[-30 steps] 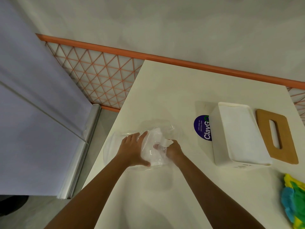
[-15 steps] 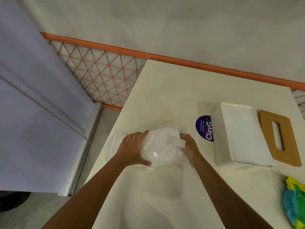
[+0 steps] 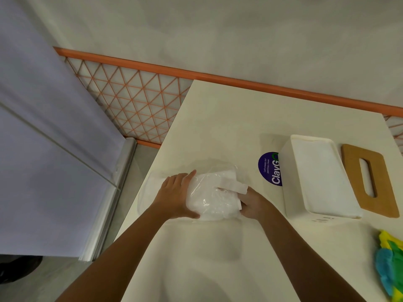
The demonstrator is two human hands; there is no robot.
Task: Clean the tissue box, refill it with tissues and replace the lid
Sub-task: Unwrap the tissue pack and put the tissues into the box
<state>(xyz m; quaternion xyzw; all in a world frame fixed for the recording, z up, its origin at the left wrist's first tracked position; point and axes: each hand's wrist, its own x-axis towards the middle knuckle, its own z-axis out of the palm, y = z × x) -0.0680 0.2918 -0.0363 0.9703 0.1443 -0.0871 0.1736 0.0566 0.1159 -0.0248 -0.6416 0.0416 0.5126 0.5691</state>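
The left hand [image 3: 176, 195] clasps the clear wrapper [image 3: 204, 202] while the right hand [image 3: 253, 202] grips the tissues [image 3: 226, 182] at their right end, and the open box [image 3: 320, 177] lies just right of those right fingers, nearer that hand, its long side running away from the person.

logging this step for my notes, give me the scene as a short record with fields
left grip: holds the left end of the tissue pack
right grip: holds the pack's right end, where a white flap sticks out
tissue box: on the table, lid off, right of the pack
lid: lies flat on the box's right side
sticker: purple, partly hidden by the box
cloth: coloured, at the table's right edge
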